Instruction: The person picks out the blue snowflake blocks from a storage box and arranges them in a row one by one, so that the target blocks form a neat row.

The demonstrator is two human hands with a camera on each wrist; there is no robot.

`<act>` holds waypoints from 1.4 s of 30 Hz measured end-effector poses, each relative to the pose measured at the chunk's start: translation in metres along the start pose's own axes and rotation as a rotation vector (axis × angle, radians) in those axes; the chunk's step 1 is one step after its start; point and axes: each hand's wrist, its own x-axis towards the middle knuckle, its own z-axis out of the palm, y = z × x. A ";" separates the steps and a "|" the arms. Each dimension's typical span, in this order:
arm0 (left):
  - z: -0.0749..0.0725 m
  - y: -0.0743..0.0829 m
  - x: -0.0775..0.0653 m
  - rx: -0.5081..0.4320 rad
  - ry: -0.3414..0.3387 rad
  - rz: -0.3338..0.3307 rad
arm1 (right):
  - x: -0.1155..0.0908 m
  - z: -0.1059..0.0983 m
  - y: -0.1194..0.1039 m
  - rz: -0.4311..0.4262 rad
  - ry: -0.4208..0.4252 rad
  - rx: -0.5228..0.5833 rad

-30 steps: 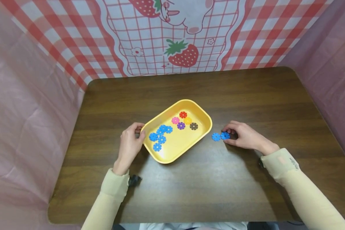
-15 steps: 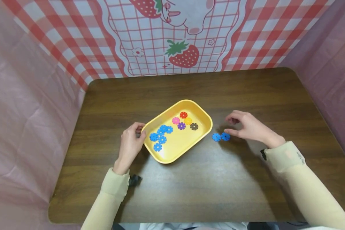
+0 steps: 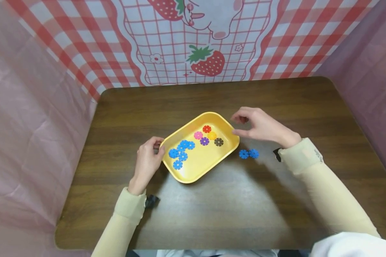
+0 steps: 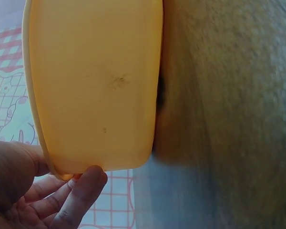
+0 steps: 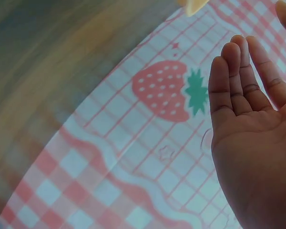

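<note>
A yellow plastic tray (image 3: 200,165) stands aslant on the table in the head view. My left hand (image 3: 147,160) grips its left end; the left wrist view has thumb and fingers on either side of the rim. Several blue notched plastic discs (image 3: 182,156) lie in the tray's left half. Toward its right end are red (image 3: 207,129), pink (image 3: 198,135), yellow (image 3: 212,135), purple (image 3: 204,141) and brown (image 3: 218,142) discs. Two blue discs (image 3: 253,153) lie edge to edge on the table. My right hand (image 3: 258,125) hovers by the tray's right rim, fingers loosely bent, holding nothing.
The brown wooden table (image 3: 212,217) has rounded corners. Behind it hangs a red-and-white checked cloth (image 3: 167,64) with strawberries. Pink cloth (image 3: 29,142) closes off the left side, and more pink cloth (image 3: 360,78) the right.
My right hand has let go of the blue disc pair, risen, and moved left to the tray's right rim. The pair stays on the table. My left hand keeps its grip.
</note>
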 end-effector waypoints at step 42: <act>0.000 -0.002 0.000 0.008 0.024 0.018 | 0.080 0.142 -0.059 0.197 -0.103 0.074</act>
